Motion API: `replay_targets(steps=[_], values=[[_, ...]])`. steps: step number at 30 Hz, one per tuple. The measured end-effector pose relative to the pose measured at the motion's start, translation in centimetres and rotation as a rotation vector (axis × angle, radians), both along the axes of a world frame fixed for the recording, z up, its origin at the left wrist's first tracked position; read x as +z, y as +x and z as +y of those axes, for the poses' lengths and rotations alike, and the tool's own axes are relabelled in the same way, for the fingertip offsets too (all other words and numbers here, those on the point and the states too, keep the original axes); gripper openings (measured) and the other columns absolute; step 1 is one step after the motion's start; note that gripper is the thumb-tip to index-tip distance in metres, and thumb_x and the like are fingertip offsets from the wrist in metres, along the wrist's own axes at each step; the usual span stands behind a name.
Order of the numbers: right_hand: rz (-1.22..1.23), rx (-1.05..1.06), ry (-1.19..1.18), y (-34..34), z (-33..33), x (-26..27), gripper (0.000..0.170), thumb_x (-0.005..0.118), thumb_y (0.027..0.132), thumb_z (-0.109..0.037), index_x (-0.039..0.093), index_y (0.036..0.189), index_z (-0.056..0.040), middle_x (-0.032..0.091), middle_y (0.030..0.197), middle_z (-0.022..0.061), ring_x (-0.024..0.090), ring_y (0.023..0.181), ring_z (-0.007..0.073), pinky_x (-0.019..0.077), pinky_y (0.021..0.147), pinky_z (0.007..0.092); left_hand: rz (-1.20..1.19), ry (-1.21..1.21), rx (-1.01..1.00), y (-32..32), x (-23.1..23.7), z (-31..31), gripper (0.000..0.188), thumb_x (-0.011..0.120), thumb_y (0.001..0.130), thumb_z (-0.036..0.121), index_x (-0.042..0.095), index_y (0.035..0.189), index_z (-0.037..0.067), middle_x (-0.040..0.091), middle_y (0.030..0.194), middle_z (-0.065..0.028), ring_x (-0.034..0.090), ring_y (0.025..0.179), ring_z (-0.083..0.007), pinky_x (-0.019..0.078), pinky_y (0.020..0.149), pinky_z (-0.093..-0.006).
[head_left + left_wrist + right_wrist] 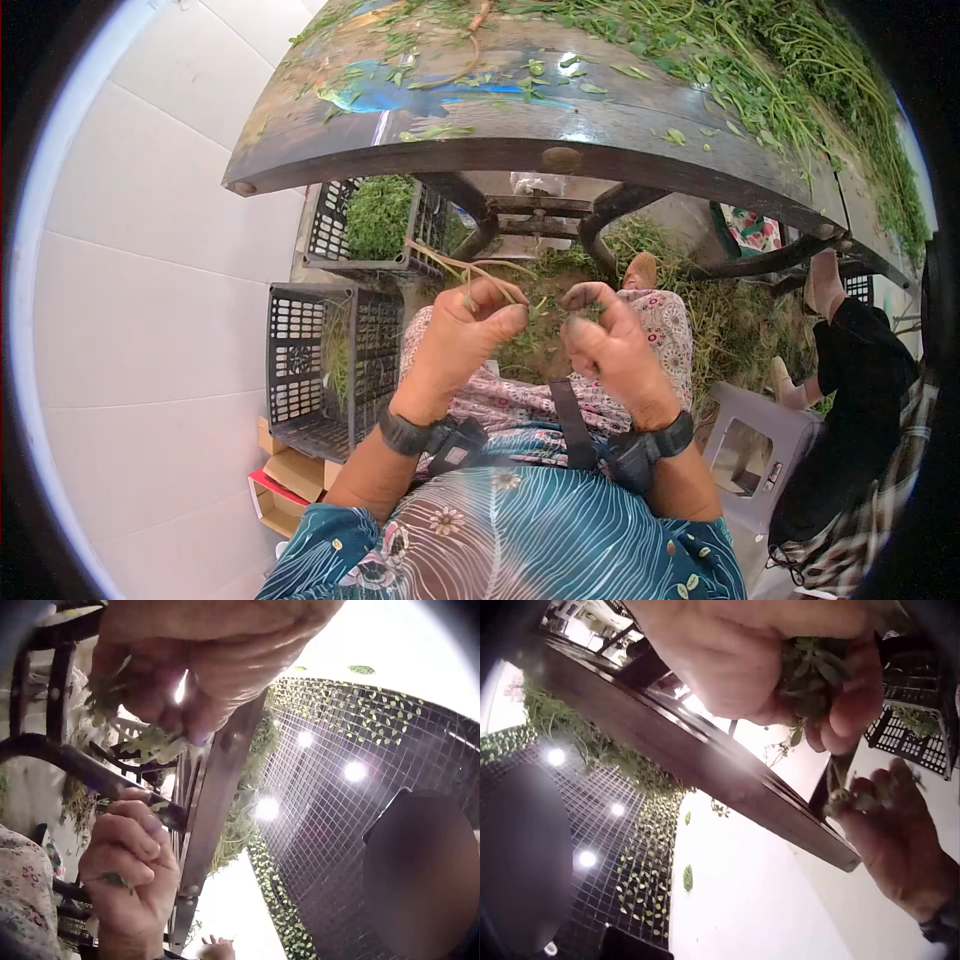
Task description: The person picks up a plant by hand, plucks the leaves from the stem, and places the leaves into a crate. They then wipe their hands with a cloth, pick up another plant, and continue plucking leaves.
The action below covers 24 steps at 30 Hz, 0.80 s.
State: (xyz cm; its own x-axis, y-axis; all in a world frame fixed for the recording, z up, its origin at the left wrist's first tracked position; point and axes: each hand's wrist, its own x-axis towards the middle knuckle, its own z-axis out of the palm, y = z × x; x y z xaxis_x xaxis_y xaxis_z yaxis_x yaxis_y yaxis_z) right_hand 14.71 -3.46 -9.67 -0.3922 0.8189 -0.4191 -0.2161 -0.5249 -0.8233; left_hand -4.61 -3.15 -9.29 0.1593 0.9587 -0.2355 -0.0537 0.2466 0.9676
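In the head view, the left hand (455, 335) pinches a few thin stems (440, 262) that stick out past its thumb and fingers. Greenery (154, 742) shows at its fingertips in the left wrist view. A short gap separates it from the right hand (618, 355), whose fingers are curled. Seen from the right wrist, the right hand (735, 660) has a bunch of small green leaves (810, 675) inside its fingers. Both hands are above the lap, in front of the table's near edge. The left hand (896, 847) also appears there, with sprigs at its fingers.
A dark wooden table (500, 160) carries scattered leaves and a heap of green stems (790, 80). Black crates (310, 375) stand on the left, one with cut greens (380, 215). Plant litter covers the floor beneath. A grey plastic stool (745, 450) and another person's legs (850, 370) are at right.
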Motion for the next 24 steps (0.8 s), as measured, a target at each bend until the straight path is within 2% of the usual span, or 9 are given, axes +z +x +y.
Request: replay_targets(steps=[3,6,9,12,15,18,21,24], values=[[-0.455,-0.122,0.928,-1.8,0.3,-0.7,0.02,0.054,0.079,-0.01,0.051,0.097,-0.001,0.058,0.08,0.0064,0.055,0.066,0.0124,0.0428,0.053,0.0261,0.052,0.028,-0.066,-0.1,0.2,0.0,0.013,0.061,0.079,0.011,0.059,0.087,0.001,0.058,0.074,-0.001,0.053,0.066,-0.0068,0.0444,0.061,-0.0214],[-0.47,-0.089,0.945,-1.8,0.4,-0.9,0.017,0.054,0.08,-0.011,0.054,0.093,-0.001,0.057,0.078,0.0058,0.052,0.063,0.0102,0.0421,0.054,0.0245,0.071,-0.016,-0.064,0.4,0.3,-0.1,0.013,0.06,0.08,0.011,0.059,0.087,-0.001,0.06,0.073,-0.0026,0.057,0.065,-0.0088,0.0459,0.06,-0.0223],[-0.285,-0.14,0.314,-1.4,-0.1,-0.4,0.02,0.055,0.079,-0.011,0.054,0.096,-0.0013,0.058,0.08,0.0059,0.053,0.066,0.0106,0.0432,0.059,0.0232,0.012,-0.015,-0.045,0.3,0.5,-0.2,0.014,0.059,0.08,0.011,0.059,0.086,-0.001,0.06,0.072,-0.0033,0.058,0.064,-0.0099,0.0465,0.059,-0.0227],[0.193,-0.3,0.036,-0.1,0.3,-0.3,0.022,0.056,0.078,-0.011,0.053,0.098,-0.0009,0.058,0.078,0.0062,0.053,0.067,0.011,0.0434,0.061,0.0221,-0.017,-0.024,-0.018,-0.2,0.5,0.0,0.013,0.059,0.08,0.01,0.058,0.086,-0.001,0.06,0.071,-0.0037,0.058,0.064,-0.0101,0.0465,0.059,-0.0228],[-0.302,-0.09,0.346,0.1,0.3,0.3,0.022,0.057,0.078,-0.012,0.055,0.096,-0.0001,0.059,0.078,0.0077,0.055,0.068,0.0132,0.0448,0.063,0.0247,-0.011,-0.019,0.003,-0.1,0.6,0.1,0.013,0.059,0.08,0.01,0.058,0.085,-0.001,0.06,0.071,-0.0038,0.057,0.064,-0.0101,0.0465,0.059,-0.0229],[-0.478,0.015,0.649,-0.9,-0.2,-0.1,0.022,0.058,0.077,-0.013,0.057,0.093,0.0007,0.061,0.079,0.0096,0.058,0.072,0.0157,0.0456,0.066,0.0276,0.1,0.003,-0.031,0.1,0.9,0.1,0.013,0.06,0.08,0.011,0.058,0.085,-0.001,0.06,0.071,-0.0036,0.057,0.063,-0.0097,0.0461,0.059,-0.0227],[-0.513,-0.009,0.61,-1.5,0.0,0.4,0.022,0.058,0.076,-0.013,0.058,0.092,0.0014,0.062,0.083,0.0119,0.06,0.077,0.0179,0.0459,0.07,0.0302,0.108,0.045,-0.022,0.6,0.7,-0.1,0.013,0.06,0.08,0.012,0.059,0.086,0.0,0.06,0.07,-0.0032,0.056,0.063,-0.009,0.0453,0.059,-0.0222],[-0.364,-0.022,0.596,-1.4,0.1,-0.1,0.018,0.058,0.076,-0.012,0.057,0.091,-0.001,0.061,0.077,0.0092,0.056,0.068,0.0149,0.0442,0.06,0.027,0.037,-0.007,-0.023,0.5,1.3,-0.1,0.013,0.058,0.081,0.011,0.061,0.084,-0.002,0.061,0.071,-0.0031,0.057,0.066,-0.0084,0.0458,0.063,-0.0215]])
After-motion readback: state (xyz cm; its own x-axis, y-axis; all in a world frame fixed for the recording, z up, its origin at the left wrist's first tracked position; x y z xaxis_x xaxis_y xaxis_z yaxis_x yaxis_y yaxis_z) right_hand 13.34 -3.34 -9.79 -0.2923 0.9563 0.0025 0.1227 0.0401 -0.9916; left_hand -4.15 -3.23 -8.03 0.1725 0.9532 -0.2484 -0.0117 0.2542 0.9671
